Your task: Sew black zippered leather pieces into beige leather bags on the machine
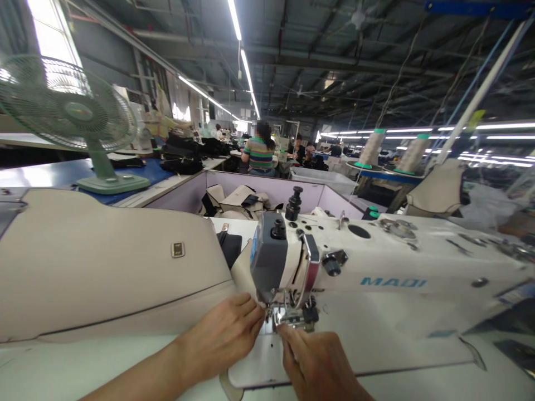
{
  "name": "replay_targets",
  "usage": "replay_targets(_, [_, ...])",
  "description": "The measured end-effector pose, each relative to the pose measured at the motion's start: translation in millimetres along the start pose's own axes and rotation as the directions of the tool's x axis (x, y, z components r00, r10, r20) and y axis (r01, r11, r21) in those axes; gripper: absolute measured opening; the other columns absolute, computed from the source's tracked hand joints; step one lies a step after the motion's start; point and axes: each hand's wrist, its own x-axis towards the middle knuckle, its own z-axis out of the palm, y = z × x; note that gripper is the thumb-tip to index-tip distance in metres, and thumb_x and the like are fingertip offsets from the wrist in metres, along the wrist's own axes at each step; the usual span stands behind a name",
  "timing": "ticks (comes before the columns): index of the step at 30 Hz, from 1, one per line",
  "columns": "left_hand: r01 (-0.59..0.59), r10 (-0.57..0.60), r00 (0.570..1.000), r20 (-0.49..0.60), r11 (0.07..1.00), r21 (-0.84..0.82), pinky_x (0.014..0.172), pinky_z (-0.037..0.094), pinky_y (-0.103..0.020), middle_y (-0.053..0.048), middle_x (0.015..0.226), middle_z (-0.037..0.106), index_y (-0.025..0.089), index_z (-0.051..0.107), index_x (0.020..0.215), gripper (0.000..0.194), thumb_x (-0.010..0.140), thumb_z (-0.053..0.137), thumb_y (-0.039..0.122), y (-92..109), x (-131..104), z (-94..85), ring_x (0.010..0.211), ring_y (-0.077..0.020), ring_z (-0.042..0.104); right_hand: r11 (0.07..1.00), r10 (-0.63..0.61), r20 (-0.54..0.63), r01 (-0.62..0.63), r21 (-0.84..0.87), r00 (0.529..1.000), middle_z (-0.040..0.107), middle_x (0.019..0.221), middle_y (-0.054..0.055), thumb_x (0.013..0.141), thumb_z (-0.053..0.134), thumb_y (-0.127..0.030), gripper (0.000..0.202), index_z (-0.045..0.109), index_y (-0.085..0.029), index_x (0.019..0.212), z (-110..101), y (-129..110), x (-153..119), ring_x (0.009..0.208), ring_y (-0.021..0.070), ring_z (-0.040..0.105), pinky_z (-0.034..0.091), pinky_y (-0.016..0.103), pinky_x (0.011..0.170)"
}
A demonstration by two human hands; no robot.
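A white sewing machine (397, 262) with a grey head cover stands before me. My left hand (228, 331) is closed just left of the needle and presser foot (270, 314); its fingertips are pinched together, and whatever lies in them is too small to make out. On the other side, my right hand (313, 356) has its fingers bent, with the index fingertip at the metal guide (295, 318) by the foot. What it grips, if anything, is hidden. A beige leather-like bag panel (104, 262) with a small metal clasp plate (178, 249) spreads left of the machine, its right end close behind my left hand.
Behind the machine, a lilac-walled bin (267, 182) holds beige and black pieces (238, 200). A green fan (100, 150) stands on the table at left. Thread cones (371, 149) rise at the right. Farther back, a person in a striped shirt (259, 153) faces away.
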Motion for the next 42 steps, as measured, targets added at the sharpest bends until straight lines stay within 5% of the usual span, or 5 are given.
replay_targets(8, [-0.021,0.021,1.0,-0.015,1.0,0.024,0.069,0.04,-0.035,-0.004,0.082,0.061,0.012,0.061,0.085,0.004,0.084,0.061,0.009,-0.4,0.4,-2.0,0.075,-0.0209,0.054,1.0,0.017,-0.039,-0.017,0.009,0.999,0.058,0.061,-0.002,0.093,0.035,-0.011,0.024,0.054,-0.019,0.081,0.5,-0.5,0.6,0.047,0.0148,0.055,0.022,0.032,0.046])
replay_targets(22, [-0.01,0.013,0.999,-0.039,0.997,0.074,0.069,0.043,-0.033,-0.004,0.081,0.063,0.011,0.06,0.089,0.004,0.086,0.059,0.01,-4.9,-3.2,-5.1,0.075,-0.02,0.057,0.99,0.139,-0.065,-0.137,0.04,0.988,0.065,0.066,-0.001,0.09,0.04,-0.014,0.023,0.063,-0.019,0.087,-0.2,-1.4,5.3,0.054,0.0148,0.062,0.03,0.029,0.052])
replay_targets(27, [0.009,-0.004,0.999,-0.046,0.994,0.108,0.073,0.047,-0.034,-0.006,0.081,0.065,0.01,0.06,0.103,0.018,0.093,0.046,0.008,-16.0,-57.9,-27.9,0.074,-0.0187,0.06,0.986,0.164,-0.008,-0.164,-0.006,0.986,0.07,0.077,0.0,0.088,0.046,-0.013,0.022,0.066,-0.019,0.093,-16.6,-0.4,2.4,0.061,0.0169,0.066,0.039,0.027,0.057])
replay_targets(34, [0.204,-0.203,0.979,-0.022,0.964,0.17,0.102,0.04,-0.035,-0.003,0.12,0.065,0.022,0.054,0.127,0.05,0.089,0.034,-0.003,0.5,-165.0,-57.5,0.112,-0.0186,0.059,0.972,0.232,0.115,-0.227,-0.056,0.966,0.071,0.099,0.002,0.092,0.048,-0.013,0.024,0.067,-0.021,0.105,-42.9,-8.4,-12.3,0.085,0.0171,0.069,0.049,0.027,0.074])
replay_targets(42, [0.281,-0.291,0.956,0.034,0.944,0.171,0.105,0.039,-0.036,-0.004,0.132,0.058,0.025,0.049,0.134,0.049,0.09,0.04,0.005,41.9,-165.4,-78.5,0.12,-0.021,0.054,0.966,0.256,0.095,-0.259,0.022,0.962,0.063,0.091,0.003,0.095,0.044,-0.016,0.023,0.065,-0.021,0.101,-62.5,-19.8,-26.0,0.084,0.0183,0.062,0.048,0.029,0.075])
